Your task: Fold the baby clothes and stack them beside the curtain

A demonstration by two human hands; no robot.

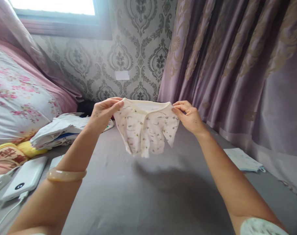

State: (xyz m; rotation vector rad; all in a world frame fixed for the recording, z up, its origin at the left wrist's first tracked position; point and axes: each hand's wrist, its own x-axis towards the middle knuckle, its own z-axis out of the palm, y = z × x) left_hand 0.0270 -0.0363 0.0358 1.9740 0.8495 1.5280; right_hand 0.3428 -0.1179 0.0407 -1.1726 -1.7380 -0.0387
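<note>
A small cream baby top [150,129] with a scattered print hangs in the air above the grey sheet [109,189], its front opening facing the camera. My left hand [105,112] pinches it at the left shoulder, and a pale bangle circles that wrist. At the other shoulder, my right hand [188,116] grips the fabric between thumb and fingers. The collar is stretched between both hands, while the sleeves and hem dangle freely. A shadow falls on the sheet below.
Folded white clothes [60,129] lie at the left beside a yellow item [32,150]. Nearer are a white power bank [26,178] and its cable. A folded pale cloth [243,159] rests at the right. A purple curtain [212,65] and patterned wall stand behind.
</note>
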